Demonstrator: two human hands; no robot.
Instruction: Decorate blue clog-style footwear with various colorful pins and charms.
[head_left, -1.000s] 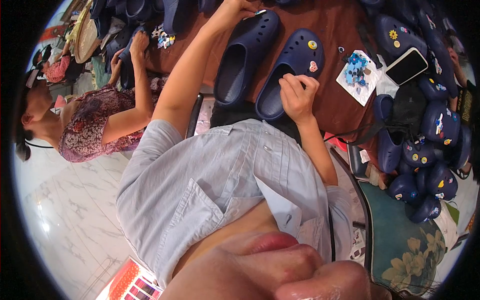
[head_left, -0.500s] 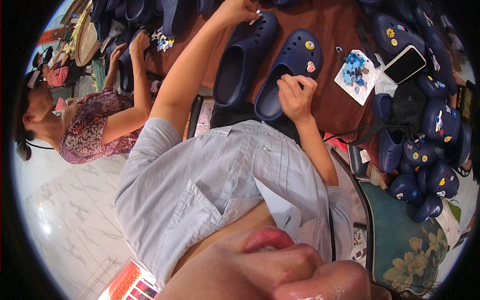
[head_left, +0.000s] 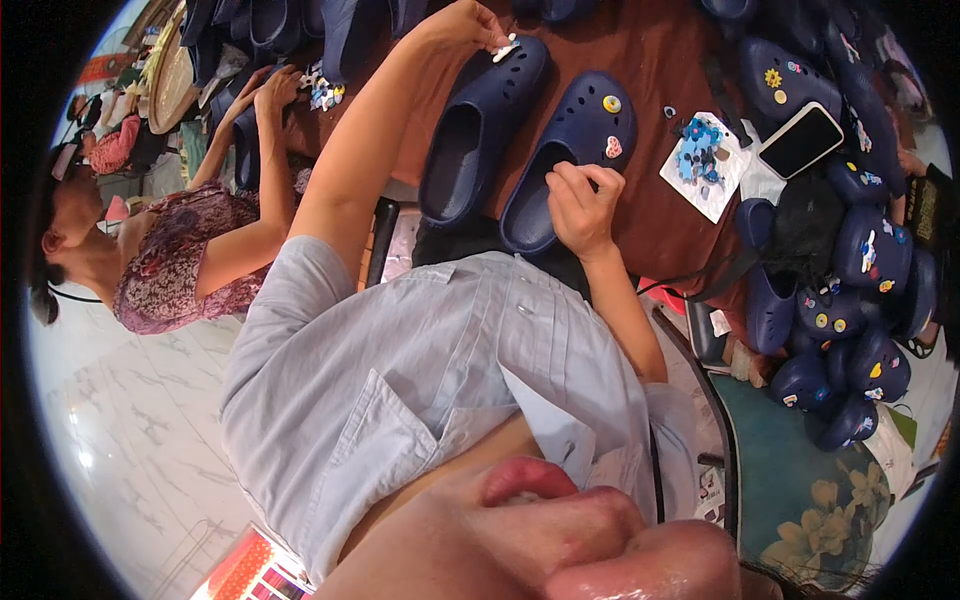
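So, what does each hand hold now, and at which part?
The left hand pinches a small white charm by its edge, above the left navy clog. The right hand grips the right navy clog at its side rim.

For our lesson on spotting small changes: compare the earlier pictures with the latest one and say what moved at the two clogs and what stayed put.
Very little changed. The left hand holds a small white charm at the toe of the left clog, as before. The right hand rests on the right clog, its fingers shifted only slightly. The phone and the card of blue charms stayed put.
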